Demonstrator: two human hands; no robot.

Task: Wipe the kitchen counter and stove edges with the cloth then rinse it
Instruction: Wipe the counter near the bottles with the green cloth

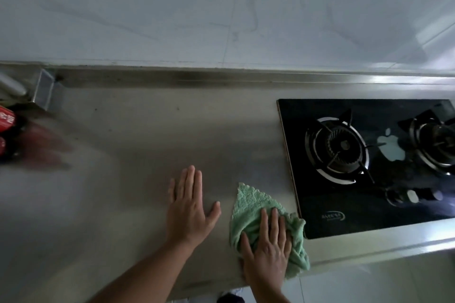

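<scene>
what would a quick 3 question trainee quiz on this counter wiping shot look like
1. True or false: the green cloth lies under the right hand.
2. Which side of the cloth is the stove on? A left, B right, C behind the camera.
3. Fill in: the left hand rests flat on the bare ___.

Key: 1 true. 2 B; the cloth's edge just reaches the stove's near left corner. 3 counter, palm down, fingers spread, holding nothing.
</scene>
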